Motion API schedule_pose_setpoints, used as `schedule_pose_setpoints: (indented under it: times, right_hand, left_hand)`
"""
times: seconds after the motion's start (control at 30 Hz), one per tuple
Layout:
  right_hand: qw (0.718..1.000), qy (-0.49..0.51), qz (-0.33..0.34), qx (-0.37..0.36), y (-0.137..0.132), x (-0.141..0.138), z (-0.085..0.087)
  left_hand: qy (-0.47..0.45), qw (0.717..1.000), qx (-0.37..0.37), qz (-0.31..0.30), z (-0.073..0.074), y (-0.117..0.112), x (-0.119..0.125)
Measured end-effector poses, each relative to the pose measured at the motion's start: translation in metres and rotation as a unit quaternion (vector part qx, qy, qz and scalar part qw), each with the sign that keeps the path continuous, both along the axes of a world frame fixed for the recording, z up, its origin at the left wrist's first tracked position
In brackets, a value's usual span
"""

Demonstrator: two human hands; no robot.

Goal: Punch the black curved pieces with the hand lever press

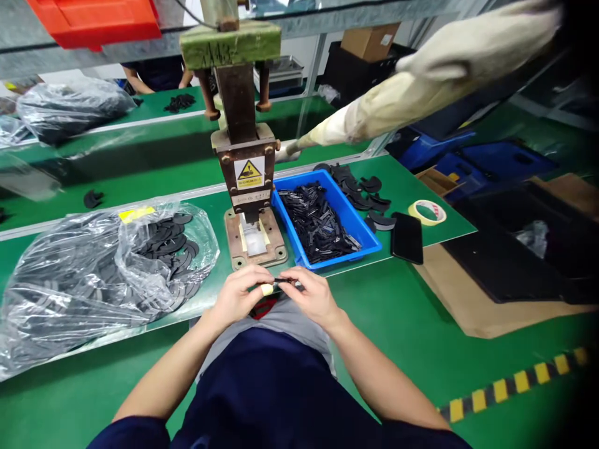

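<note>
Spanning the scene, the green workbench (405, 178) carries a clear plastic bag (84, 299) of dark crescent-shaped pieces (171, 240) at left, a bench press (243, 106) bearing a warning label (249, 171) at centre, and a blue tray (349, 209) of small black parts (316, 218) just right of its base. On the near side of the press, the left hand (246, 290) and right hand (312, 293) face each other, fingers bent and nearly closed. Between their fingertips sits one slim black part (282, 280), pinched from both ends; a yellow finger cover (266, 289) caps one left fingertip.
</note>
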State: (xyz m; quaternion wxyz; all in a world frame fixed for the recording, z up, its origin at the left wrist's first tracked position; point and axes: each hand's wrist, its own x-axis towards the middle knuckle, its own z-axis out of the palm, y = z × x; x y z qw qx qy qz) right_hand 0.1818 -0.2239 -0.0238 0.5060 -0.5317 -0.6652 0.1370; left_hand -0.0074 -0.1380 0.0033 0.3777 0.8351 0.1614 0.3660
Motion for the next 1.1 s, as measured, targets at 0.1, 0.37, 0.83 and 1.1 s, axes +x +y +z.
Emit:
schedule_pose_setpoints:
  times: [0.1,0.37,0.83,1.1]
  right_hand:
    - [1.000,0.017,0.010,0.000,-0.001,-0.003,-0.003]
    - [0.995,0.093,-0.018,-0.033,-0.009,-0.019,-0.017]
    - [0.983,0.163,-0.011,-0.088,-0.009,-0.035,-0.023]
    - [0.939,0.294,-0.030,-0.174,0.001,-0.050,-0.031]
  left_hand:
    - [-0.005,0.999,0.036,0.001,-0.008,-0.003,-0.003]
    - [-0.025,0.994,0.102,0.033,-0.022,-0.012,-0.016]
    - [-0.051,0.997,0.036,0.045,-0.050,-0.010,-0.032]
    - [-0.083,0.995,0.025,0.056,-0.058,-0.002,-0.040]
